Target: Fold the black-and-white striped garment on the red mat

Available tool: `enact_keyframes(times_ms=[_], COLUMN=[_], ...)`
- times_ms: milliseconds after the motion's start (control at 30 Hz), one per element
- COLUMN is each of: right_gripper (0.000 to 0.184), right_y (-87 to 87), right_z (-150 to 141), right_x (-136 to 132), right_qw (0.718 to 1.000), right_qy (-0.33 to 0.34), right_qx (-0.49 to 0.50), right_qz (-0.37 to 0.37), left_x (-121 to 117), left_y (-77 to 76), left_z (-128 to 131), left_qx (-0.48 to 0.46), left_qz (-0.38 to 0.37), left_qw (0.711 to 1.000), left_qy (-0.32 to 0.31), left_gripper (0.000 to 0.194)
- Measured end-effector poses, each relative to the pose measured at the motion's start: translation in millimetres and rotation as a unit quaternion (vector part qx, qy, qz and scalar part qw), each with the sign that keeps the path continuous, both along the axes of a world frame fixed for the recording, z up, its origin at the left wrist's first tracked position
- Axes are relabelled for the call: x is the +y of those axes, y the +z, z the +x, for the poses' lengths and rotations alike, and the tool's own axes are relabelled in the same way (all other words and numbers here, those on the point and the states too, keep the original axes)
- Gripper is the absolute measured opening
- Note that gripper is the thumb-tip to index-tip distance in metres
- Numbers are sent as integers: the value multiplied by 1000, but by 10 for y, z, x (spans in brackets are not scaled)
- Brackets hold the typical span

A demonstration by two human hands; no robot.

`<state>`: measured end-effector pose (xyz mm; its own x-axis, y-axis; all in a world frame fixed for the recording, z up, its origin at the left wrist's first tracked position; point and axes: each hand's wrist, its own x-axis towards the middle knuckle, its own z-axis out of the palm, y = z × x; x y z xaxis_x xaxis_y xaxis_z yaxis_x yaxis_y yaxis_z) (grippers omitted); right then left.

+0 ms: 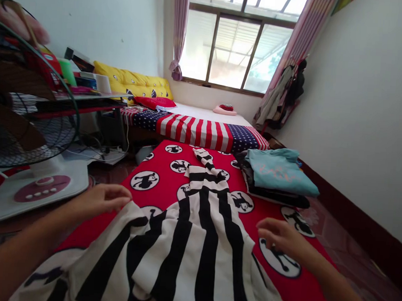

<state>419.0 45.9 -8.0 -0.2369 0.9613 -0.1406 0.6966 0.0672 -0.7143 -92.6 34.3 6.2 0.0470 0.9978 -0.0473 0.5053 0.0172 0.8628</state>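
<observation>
A black-and-white striped dress (195, 241) lies spread out on a red cloth (166, 166) printed with black cat figures in white circles. Its wide, wrinkled lower part is nearest to me, and a narrow sleeve (205, 159) lies bent at the far end. At the dress's left edge, my left hand (104, 201) has its fingertips closed on a raised corner of the fabric. My right hand (282, 237) hovers just off the right edge, fingers loosely curled and apart, holding nothing.
Folded clothes, a light-blue top (278, 169) uppermost, are stacked at the right. A fan (45, 182) stands close on the left, before a cluttered desk (88, 98). Beyond is a bed (202, 132) under a window.
</observation>
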Motion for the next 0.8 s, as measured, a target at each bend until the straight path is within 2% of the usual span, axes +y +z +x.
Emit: enact_keyframes(times_ms=[67,133,233,300,367,467,567,633,667,733,800], right_gripper=[34,48,79,93,99,91,57,39,35,37,41], right_y=[-8,-86,-284,-414,-516,-600,-557,-443,-367,-199,-49], right_z=[-155,-377,-721,-887,-983,-1025,-967,-849,-760,-526,-253], right_x=[290,536,768,849,898,935,873,725,612,326,15], right_qw=[996,988,983,985,986,981,981,986,984,973,953], right_qy=[-64,-107,-139,-153,-161,-167,-148,-124,-118,-135,-186], right_qx=[65,114,122,78,24,-24,-11,58,100,173,209], right_qz=[11,5,-10,1,25,90,122,97,85,78,120], left_x=[177,339,451,430,360,219,67,-40,-95,-210,-333], left_y=[91,92,-78,-217,-310,-324,-226,-129,-78,21,109], left_z=[78,185,332,393,431,477,535,576,594,627,659], left_qx=[-4,17,114,190,242,283,325,341,339,315,288], left_qz=[61,51,-37,-90,-128,-136,-105,-74,-56,-24,-20], left_qw=[994,994,992,971,947,926,915,913,914,923,931], left_qy=[95,93,-26,-113,-169,-208,-215,-211,-214,-221,-223], left_gripper=[45,60,72,78,79,60,44,36,32,26,24])
